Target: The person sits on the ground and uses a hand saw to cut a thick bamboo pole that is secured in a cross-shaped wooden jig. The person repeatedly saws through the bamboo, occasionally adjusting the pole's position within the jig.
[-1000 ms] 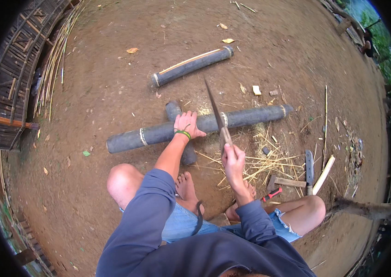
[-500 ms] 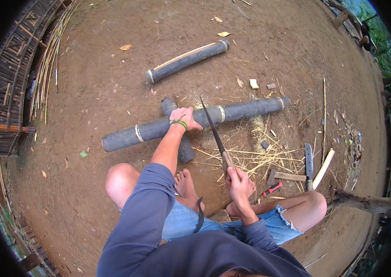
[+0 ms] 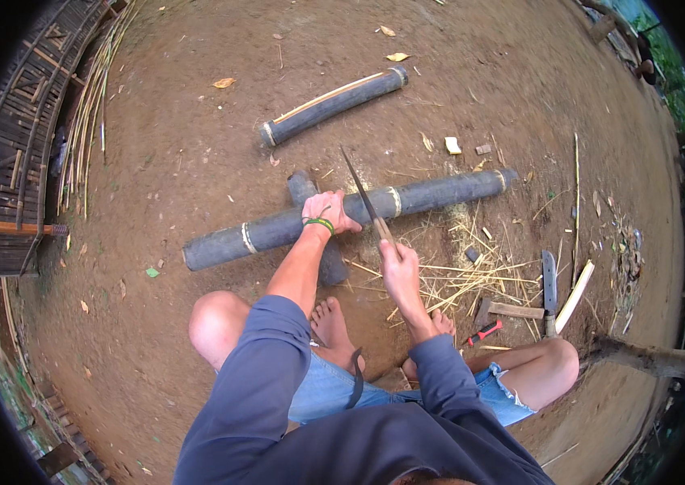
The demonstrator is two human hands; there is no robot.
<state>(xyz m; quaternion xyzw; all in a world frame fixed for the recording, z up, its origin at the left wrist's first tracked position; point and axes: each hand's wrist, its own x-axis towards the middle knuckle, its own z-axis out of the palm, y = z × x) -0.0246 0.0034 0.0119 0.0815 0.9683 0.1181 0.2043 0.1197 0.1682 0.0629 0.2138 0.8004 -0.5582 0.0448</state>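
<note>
A long, thick dark bamboo pole [image 3: 278, 229] lies across the ground in front of me, propped on a shorter bamboo piece [image 3: 331, 265] set crosswise beneath it. My left hand [image 3: 328, 212] presses down on the pole above the crossing, fingers wrapped round it. In my right hand [image 3: 399, 267] is a handsaw [image 3: 365, 200] with a narrow dark blade and wooden handle. Its blade lies across the pole, between my left hand and a pale node ring, tip pointing away from me. Pale sawdust is scattered on the ground just beyond the blade.
Farther off lies another bamboo section [image 3: 334, 107] with a strip along its top. To my right are loose bamboo slivers [image 3: 464, 283], a hatchet [image 3: 515, 310], a machete [image 3: 549, 281], a red-handled knife [image 3: 485, 332] and a split bamboo piece [image 3: 575, 297]. A bamboo structure [image 3: 15, 153] stands left.
My right hand has pushed the saw forward and away from me, its handle now closer to the pole. My left hand stays on the pole.
</note>
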